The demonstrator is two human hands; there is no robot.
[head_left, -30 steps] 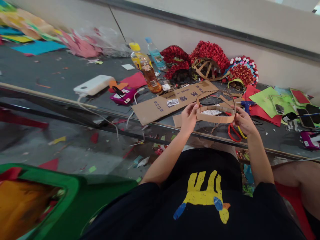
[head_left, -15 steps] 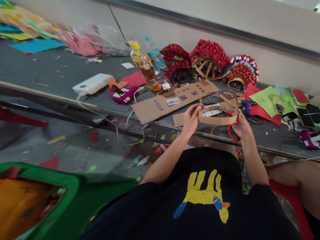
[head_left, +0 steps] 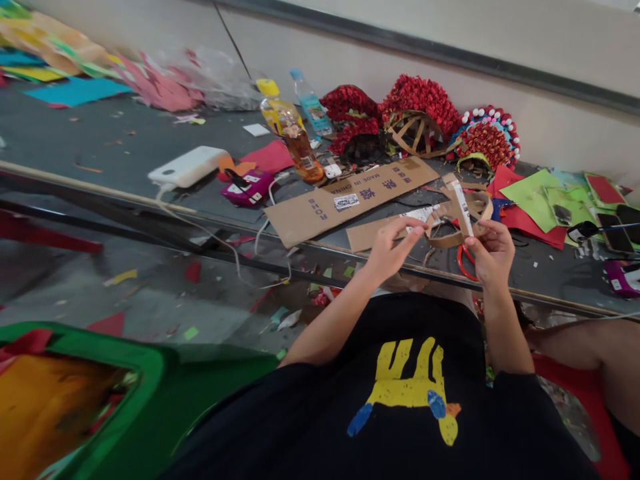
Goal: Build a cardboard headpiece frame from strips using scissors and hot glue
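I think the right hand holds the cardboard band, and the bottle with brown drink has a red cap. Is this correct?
Not quite: the head view shows that the cap of the bottle with brown drink is yellow, not red. The right hand does hold the cardboard band.

Forearms (head_left: pixel 340 317) extended, hands (head_left: pixel 493 257) close together

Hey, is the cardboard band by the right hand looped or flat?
Looped: the cardboard band curves round, held in the right hand above the table. Whether its ends are joined, I cannot tell.
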